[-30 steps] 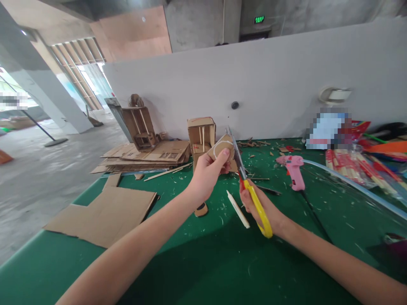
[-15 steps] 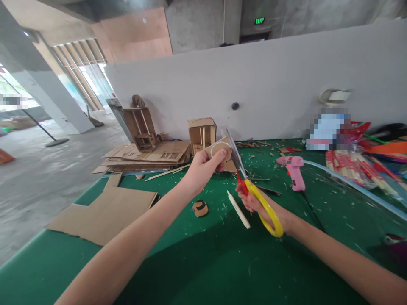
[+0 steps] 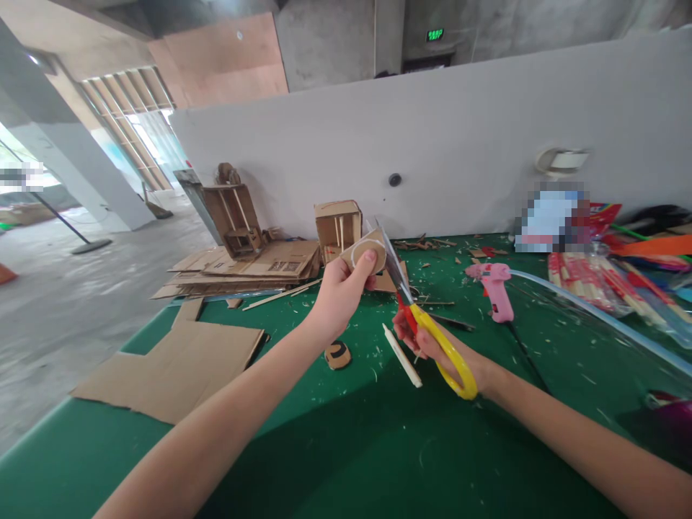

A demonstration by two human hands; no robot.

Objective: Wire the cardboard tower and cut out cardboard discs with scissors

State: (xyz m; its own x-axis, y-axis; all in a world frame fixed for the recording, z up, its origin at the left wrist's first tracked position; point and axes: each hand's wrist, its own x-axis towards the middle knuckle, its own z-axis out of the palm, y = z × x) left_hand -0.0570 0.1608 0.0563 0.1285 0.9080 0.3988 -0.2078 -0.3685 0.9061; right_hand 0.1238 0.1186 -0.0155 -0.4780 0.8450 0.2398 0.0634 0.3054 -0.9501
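Between thumb and fingers, my left hand (image 3: 346, 288) pinches a small piece of cardboard (image 3: 378, 256) with a pale circle drawn on it. My right hand (image 3: 419, 335) is closed around the scissors (image 3: 440, 349), which have yellow and red handles. Their blades point up and away, at the right edge of the cardboard piece. Below my hands, a white pen-like stick (image 3: 401, 355) lies on the green table. A round cardboard disc (image 3: 338, 355) with a dark curved mark rests to the left of that stick.
A pink glue gun (image 3: 494, 288) lies at the right, near packs of wooden sticks (image 3: 578, 281). A large cardboard sheet (image 3: 178, 367) is at the left. Stacked cardboard (image 3: 281, 263) and a cardboard box (image 3: 338, 223) stand at the back before a white partition (image 3: 459, 144).
The whole view has shifted slightly, so things appear a little further left. Both hands keep their holds, with the scissor blades still at the cardboard's edge.
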